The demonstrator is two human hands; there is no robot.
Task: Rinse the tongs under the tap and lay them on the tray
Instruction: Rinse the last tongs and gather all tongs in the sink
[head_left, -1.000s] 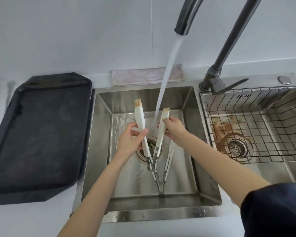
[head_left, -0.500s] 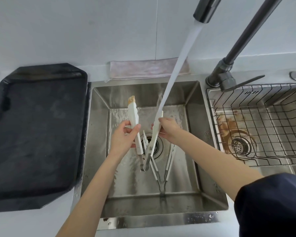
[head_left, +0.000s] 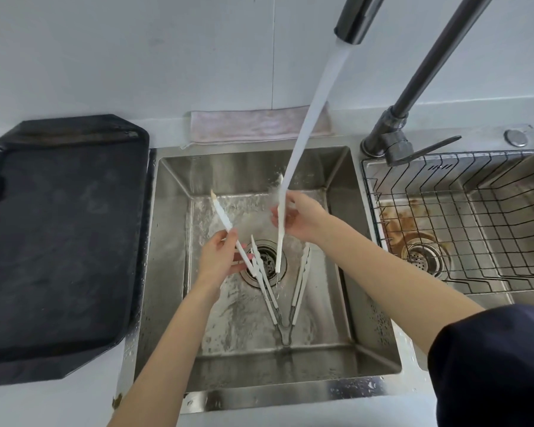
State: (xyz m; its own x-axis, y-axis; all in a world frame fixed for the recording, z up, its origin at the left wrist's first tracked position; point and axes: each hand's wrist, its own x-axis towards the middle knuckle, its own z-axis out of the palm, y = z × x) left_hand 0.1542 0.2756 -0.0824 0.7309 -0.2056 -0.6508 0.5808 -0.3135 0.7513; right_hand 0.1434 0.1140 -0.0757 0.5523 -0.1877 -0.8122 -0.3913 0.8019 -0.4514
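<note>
I hold a pair of white tongs (head_left: 224, 219) over the left sink basin (head_left: 259, 392), tips pointing up and away. My left hand (head_left: 219, 261) grips the left arm. My right hand (head_left: 304, 218) grips the right arm (head_left: 279, 241), which stands in the water stream (head_left: 309, 124) falling from the dark tap spout (head_left: 356, 20). The two arms are spread wide; where they join near the drain is hard to make out. The black tray (head_left: 59, 241) lies on the counter left of the sink.
A second pair of white tongs (head_left: 299, 285) lies open in a V on the basin floor. A wire basket (head_left: 475, 226) fills the right basin. The tap base and lever (head_left: 413, 149) stand between the basins. A folded cloth (head_left: 253, 124) lies behind the sink.
The tongs' arms have spread further apart. My right hand has carried its arm up into the stream, and my left hand has slid lower along the other arm.
</note>
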